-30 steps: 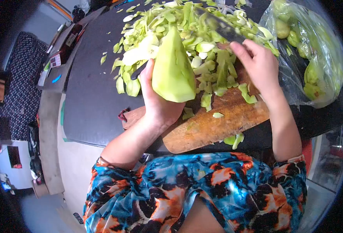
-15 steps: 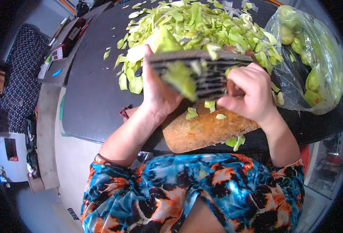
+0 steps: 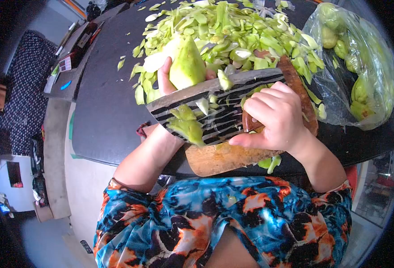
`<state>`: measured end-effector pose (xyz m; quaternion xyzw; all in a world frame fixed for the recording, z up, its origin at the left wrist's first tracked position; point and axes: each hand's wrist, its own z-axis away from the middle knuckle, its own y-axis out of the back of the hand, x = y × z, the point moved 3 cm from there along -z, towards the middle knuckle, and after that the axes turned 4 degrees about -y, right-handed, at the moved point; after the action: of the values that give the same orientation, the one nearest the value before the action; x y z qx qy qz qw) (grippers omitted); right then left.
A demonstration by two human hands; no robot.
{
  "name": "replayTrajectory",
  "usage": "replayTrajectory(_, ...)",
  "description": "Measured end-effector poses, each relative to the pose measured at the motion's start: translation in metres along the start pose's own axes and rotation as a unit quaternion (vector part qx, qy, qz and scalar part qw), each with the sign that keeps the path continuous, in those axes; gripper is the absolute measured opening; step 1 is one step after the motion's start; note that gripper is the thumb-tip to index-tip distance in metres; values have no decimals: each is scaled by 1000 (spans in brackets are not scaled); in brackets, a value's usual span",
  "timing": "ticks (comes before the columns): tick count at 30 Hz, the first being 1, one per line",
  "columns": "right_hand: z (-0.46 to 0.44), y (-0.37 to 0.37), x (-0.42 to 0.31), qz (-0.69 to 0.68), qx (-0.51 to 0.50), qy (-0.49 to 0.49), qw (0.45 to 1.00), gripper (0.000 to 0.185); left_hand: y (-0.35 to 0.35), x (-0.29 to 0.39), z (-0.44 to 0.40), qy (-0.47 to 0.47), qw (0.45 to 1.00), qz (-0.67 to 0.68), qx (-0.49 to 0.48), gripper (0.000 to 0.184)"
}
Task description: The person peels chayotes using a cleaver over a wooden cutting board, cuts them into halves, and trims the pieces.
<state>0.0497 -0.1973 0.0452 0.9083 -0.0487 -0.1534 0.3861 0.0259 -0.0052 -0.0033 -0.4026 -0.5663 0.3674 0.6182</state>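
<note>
My left hand (image 3: 165, 80) holds a peeled pale green fruit (image 3: 187, 64), its fingers partly hidden behind a wide knife. My right hand (image 3: 275, 118) is wrapped round the handle of that knife (image 3: 215, 109), whose dark, striped blade stretches left in front of the fruit's lower part. Bits of green peel cling to the blade. Beneath the hands lies a wooden cutting board (image 3: 223, 158), partly covered by the knife. Beyond them a big heap of green peelings and slices (image 3: 232, 31) spreads over the black table.
A clear plastic bag (image 3: 375, 85) with several green fruits lies at the right of the black table (image 3: 103, 102). A few peel scraps (image 3: 270, 164) rest by the board's front edge. Shelves with various items (image 3: 70, 62) stand at the left.
The knife has swung from beyond the board to in front of the fruit, nearer to me, and its blade is now sharper in view. My right hand has come down and left with it.
</note>
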Motion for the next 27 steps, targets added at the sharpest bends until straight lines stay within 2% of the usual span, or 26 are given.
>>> replayTrajectory(2, -1, 0, 0, 14, -1, -11, 1000, 56, 3, 0, 2, 13, 999, -9, 44, 65)
replayTrajectory(5, -3, -1, 8, 52, -1, -68, 996, 51, -16, -8, 9, -90, 984, -80, 131, 63)
replayTrajectory(6, -2, -4, 16, 65, 4, -103, 993, 50, -35, -17, 9, -136, 951, -93, 263, 63)
replayTrajectory(7, -2, -5, 24, 76, 10, -138, 987, 49, -15, -8, 5, -35, 999, -23, 13, 66)
replayTrajectory(8, -4, 0, 37, 78, -7, -238, 968, 50, -14, -13, 6, -47, 994, -97, 25, 65)
replayTrajectory(9, -2, 4, 51, 92, 30, -267, 959, 50, -22, -17, 6, -57, 983, -170, 37, 65)
replayTrajectory(11, 1, 10, 66, 95, 37, -333, 937, 49, -26, -16, 6, -76, 981, -168, 59, 65)
replayTrajectory(12, 1, 11, 66, 69, 56, -327, 941, 49, -26, -14, 6, -88, 980, -167, 71, 65)
replayTrajectory(15, -4, 17, 45, -20, 24, -262, 965, 51, -7, -2, 1, -58, 990, -125, -3, 65)
replayTrajectory(17, -6, 17, 27, -26, 13, -126, 992, 48, -25, -9, -2, -160, 966, -133, 153, 66)
replayTrajectory(18, -6, 17, 19, -48, -37, -106, 993, 47, -30, -11, -2, -207, 942, -135, 229, 67)
replayTrajectory(21, -2, 7, 5, -35, -16, -25, 999, 59, -6, 1, 5, -60, 969, -213, 107, 77)
replayTrajectory(22, -2, 6, 4, -29, -25, -30, 999, 59, -7, 5, -5, 39, 985, 4, -169, 78)
replayTrajectory(23, -2, 7, 3, -22, -34, -35, 999, 58, 10, 2, -5, 0, 997, -37, -72, 76)
replayTrajectory(25, -3, 6, 4, 3, -41, -45, 998, 55, -29, -10, 4, -78, 982, -120, 122, 74)
replayTrajectory(27, -4, 6, 7, 39, -36, -56, 997, 50, -15, -7, 3, -65, 982, -140, 114, 70)
